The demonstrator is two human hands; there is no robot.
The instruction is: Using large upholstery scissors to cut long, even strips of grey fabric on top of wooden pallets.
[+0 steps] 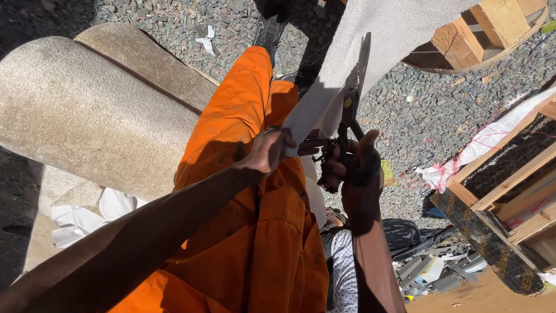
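Observation:
My left hand (267,152) pinches the near corner of a pale grey sheet of fabric (382,35) that stretches away toward the top of the view. My right hand (353,168) grips the dark handles of large scissors (354,95). The blades point upward along the sheet's cut edge. Below both hands are my legs in orange trousers (255,208), stretched out toward a dark shoe (267,32) on the gravel.
Two big rolls of beige carpet-like material (92,110) lie at the left with white scraps (75,220) beneath. Wooden frames (515,191) stand at the right, a wooden crate (480,29) at top right. Grey gravel (405,104) covers the ground; dark bags and debris (428,255) lie lower right.

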